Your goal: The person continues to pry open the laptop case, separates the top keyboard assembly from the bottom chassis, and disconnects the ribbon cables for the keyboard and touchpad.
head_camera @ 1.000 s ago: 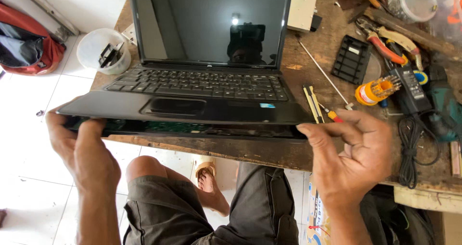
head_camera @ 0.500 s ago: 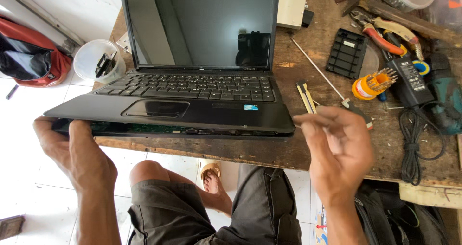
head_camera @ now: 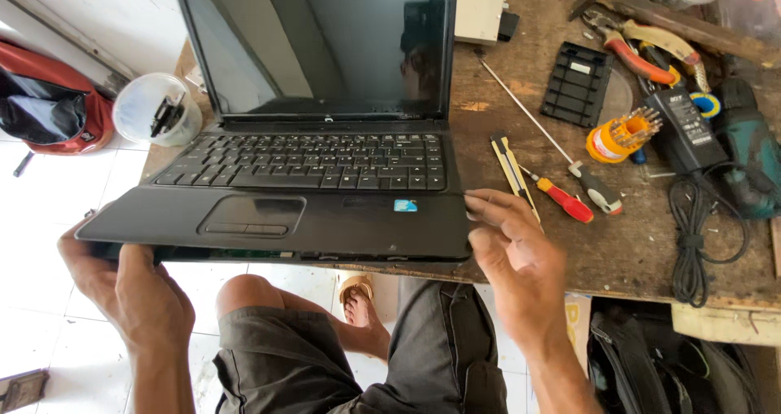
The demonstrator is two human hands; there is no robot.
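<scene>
A person seated at a worn wooden tabletop [head_camera: 618, 251] is working on an open black laptop [head_camera: 309, 178], whose front edge is overhanging the tabletop's near side above the person's knees. The left hand [head_camera: 122, 288] is gripping the laptop's front left corner, thumb on the edge and fingers curled underneath, much as it was a second ago. The right hand [head_camera: 517, 255], which was lying spread on the wood beside the machine a second ago, is now lifting clear, its fingers loosely open and holding nothing, with the fingertips [head_camera: 480, 207] just beside the laptop's right front corner. Two yellow-and-black pry tools [head_camera: 512, 166] and a red-handled screwdriver [head_camera: 561, 198], partly covered earlier, are now showing in full near that hand. Farther right, a long screwdriver [head_camera: 553, 141], a black plastic cover [head_camera: 579, 84], an orange bit holder [head_camera: 618, 136] and a black power adapter [head_camera: 691, 133] are lying well apart from the laptop.
</scene>
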